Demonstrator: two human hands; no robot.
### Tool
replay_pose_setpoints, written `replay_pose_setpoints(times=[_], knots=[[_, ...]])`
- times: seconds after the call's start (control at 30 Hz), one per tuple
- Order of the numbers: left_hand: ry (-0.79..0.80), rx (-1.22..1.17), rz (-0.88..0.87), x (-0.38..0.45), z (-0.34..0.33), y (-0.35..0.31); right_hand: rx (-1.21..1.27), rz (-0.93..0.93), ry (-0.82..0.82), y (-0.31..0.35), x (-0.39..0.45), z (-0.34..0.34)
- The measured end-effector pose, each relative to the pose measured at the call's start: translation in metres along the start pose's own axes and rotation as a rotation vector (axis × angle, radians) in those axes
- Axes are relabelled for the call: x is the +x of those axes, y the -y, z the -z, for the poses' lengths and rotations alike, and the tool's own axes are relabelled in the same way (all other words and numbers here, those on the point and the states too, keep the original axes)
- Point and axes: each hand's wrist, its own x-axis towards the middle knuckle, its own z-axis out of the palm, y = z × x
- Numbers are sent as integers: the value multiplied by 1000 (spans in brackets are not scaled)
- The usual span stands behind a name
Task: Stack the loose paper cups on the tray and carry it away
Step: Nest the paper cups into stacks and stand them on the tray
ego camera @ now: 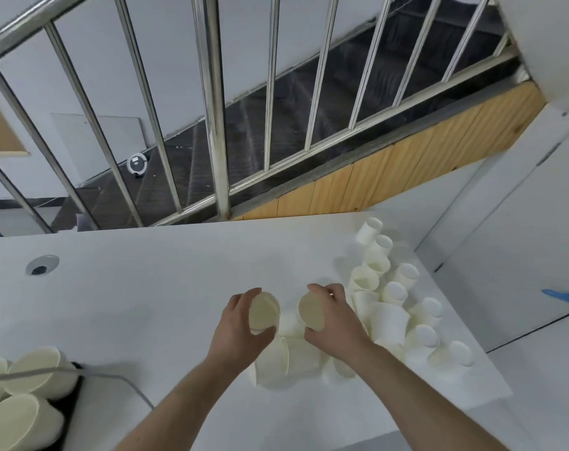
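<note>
Both hands over the white table, each grasping one paper cup.

Left hand: fingers curled round the wall of a cup, thumb on the near side, fingertips over the far rim. Cup tipped so its open mouth faces the camera; cream inside visible.

Right hand: same sort of grasp on a second cup, mouth also tipped toward the camera and angled toward the left hand. Fingers wrap over the top of the cup wall, thumb below.

The two cup mouths sit close side by side, a narrow gap between them; not touching as far as I can tell.

Directly beneath and between the hands: loose cups lying on their sides. To the right of the right hand, a larger scatter of cups, some upside down, some toppled, running toward the far table edge.

Well to the left of the left hand, at the near table edge: a dark tray holding stacked cups lying on their sides. A grey cable crosses in front of them.
</note>
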Motion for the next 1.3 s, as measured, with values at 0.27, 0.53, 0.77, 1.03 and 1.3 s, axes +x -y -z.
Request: replay_pose_setpoints(times=[0.27,0.53,0.77,1.03,1.3], knots=[[80,-20,-74,-10,9,1,-2,1,-77,16,-24,-11],[15,-27,-46,-53,33,7,1,61,-88,40,-65,-14],[-11,-1,-29,-126,51,20,58,96,-47,66,-115,-42],[-71,-28,-27,-177,96,48,95,146,-35,118,-152,-71],[-145,-41,-45,-191,172,93,71,161,-43,196,-151,-112]])
